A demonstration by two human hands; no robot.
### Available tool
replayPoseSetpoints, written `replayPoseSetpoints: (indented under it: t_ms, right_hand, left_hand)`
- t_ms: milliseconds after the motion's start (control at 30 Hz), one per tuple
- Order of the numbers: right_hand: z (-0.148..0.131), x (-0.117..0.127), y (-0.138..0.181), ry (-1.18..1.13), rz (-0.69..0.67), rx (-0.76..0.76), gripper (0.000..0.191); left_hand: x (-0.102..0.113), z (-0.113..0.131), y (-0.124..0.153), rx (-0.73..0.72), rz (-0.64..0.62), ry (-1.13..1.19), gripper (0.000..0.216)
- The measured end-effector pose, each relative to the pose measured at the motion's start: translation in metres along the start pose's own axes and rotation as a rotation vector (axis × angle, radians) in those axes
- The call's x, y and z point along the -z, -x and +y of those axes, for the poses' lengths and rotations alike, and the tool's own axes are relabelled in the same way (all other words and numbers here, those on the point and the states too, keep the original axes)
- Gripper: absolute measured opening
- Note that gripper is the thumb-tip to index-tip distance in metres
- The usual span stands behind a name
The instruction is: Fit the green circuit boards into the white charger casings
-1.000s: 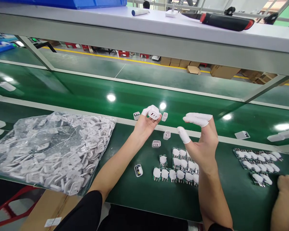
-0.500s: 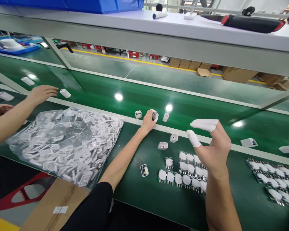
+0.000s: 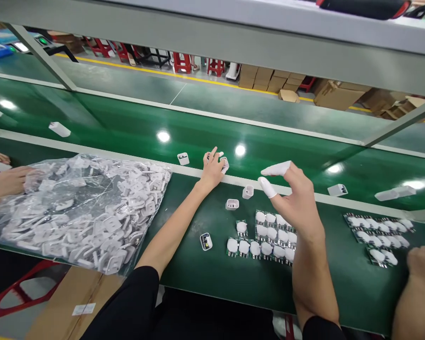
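My left hand [image 3: 211, 169] reaches out to the rail between the bench and the green conveyor belt [image 3: 134, 127]. Its fingers are spread, and the capped fingertips touch a white charger housing [image 3: 225, 164] standing there. My right hand [image 3: 294, 200] hovers above a cluster of small circuit boards with white parts [image 3: 265, 238]. White finger cots cover its thumb and forefinger, which are apart with nothing between them. Two more housings [image 3: 232, 204] [image 3: 248, 191] stand between my hands. Another housing [image 3: 183, 158] sits on the rail to the left.
A clear bag of white plug parts [image 3: 81, 212] lies at the left, with a co-worker's hands [image 3: 7, 182] at its edge. More boards [image 3: 378, 233] lie at the right beside another person's hand [image 3: 421, 264]. Loose housings [image 3: 59, 129] [image 3: 337, 190] ride the belt. A grey shelf [image 3: 233, 42] hangs overhead.
My left hand carried the housing from the air down to the rail and spread its fingers. My right hand sank a little. The co-worker's hands drew back to the bag.
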State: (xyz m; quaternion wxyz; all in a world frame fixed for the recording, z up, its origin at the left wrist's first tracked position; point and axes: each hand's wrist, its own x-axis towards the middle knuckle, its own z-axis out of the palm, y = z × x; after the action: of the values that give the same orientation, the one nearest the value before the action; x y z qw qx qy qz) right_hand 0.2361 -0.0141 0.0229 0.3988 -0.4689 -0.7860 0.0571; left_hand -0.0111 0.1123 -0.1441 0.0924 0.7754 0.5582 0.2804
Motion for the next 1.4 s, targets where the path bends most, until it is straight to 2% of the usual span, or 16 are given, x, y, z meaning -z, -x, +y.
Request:
replayPoseSetpoints:
  t_ms: [67, 167, 233, 333, 400, 500, 567, 667, 833, 867, 933, 1033, 1100, 1200, 1300, 1400]
  right_hand:
    - [0.003, 0.005, 0.002, 0.068, -0.254, -0.062, 0.006]
    - [0.005, 0.002, 0.013, 0.226, -0.711, -0.191, 0.012]
    - [0.002, -0.01, 0.027, 0.344, -0.886, -0.265, 0.012]
    - [-0.011, -0.039, 0.055, 0.448, -0.925, -0.294, 0.003]
    - [-0.021, -0.059, 0.072, 0.484, -0.924, -0.293, 0.011]
    - [-0.031, -0.08, 0.089, 0.503, -0.906, -0.316, 0.021]
    - [-0.032, -0.085, 0.094, 0.495, -0.877, -0.348, 0.023]
    - [-0.029, -0.078, 0.098, 0.449, -0.801, -0.403, 0.026]
    - [-0.014, -0.024, 0.102, 0.251, -0.598, -0.434, 0.041]
    - [-0.011, -0.009, 0.099, 0.166, -0.51, -0.408, 0.043]
    - [-0.007, 0.017, 0.088, -0.126, -0.22, -0.28, 0.04]
    - [-0.009, 0.042, 0.061, -0.416, 0.124, -0.075, 0.037]
    - [-0.016, 0.044, 0.041, -0.497, 0.264, 0.018, 0.039]
    - [-0.029, 0.032, 0.016, -0.597, 0.403, 0.152, 0.046]
    - [-0.041, 0.013, 0.003, -0.673, 0.431, 0.239, 0.052]
    - [-0.045, 0.0, 0.002, -0.678, 0.414, 0.252, 0.058]
  left_hand:
    - [0.006, 0.005, -0.004, -0.015, 0.029, 0.083, 0.011]
    - [0.024, 0.021, -0.007, -0.05, 0.041, 0.354, 0.017]
    - [0.038, 0.037, -0.006, -0.098, 0.02, 0.544, 0.018]
    - [0.058, 0.061, 0.001, -0.172, -0.017, 0.72, 0.02]
    - [0.068, 0.074, 0.006, -0.168, -0.043, 0.789, 0.028]
    - [0.078, 0.088, 0.013, -0.144, -0.032, 0.857, 0.052]
    - [0.084, 0.095, 0.016, -0.178, -0.01, 0.859, 0.056]
    - [0.096, 0.103, 0.021, -0.279, -0.003, 0.823, 0.044]
    - [0.115, 0.112, 0.028, -0.423, 0.009, 0.769, 0.045]
    - [0.118, 0.113, 0.029, -0.454, 0.019, 0.762, 0.044]
    - [0.122, 0.116, 0.032, -0.491, 0.04, 0.771, 0.043]
    - [0.123, 0.119, 0.037, -0.481, 0.063, 0.888, 0.043]
    - [0.12, 0.122, 0.039, -0.452, 0.083, 1.005, 0.047]
    - [0.112, 0.127, 0.042, -0.417, 0.169, 1.114, 0.06]
    - [0.108, 0.134, 0.046, -0.382, 0.289, 1.09, 0.053]
    - [0.11, 0.141, 0.051, -0.355, 0.388, 0.903, 0.044]
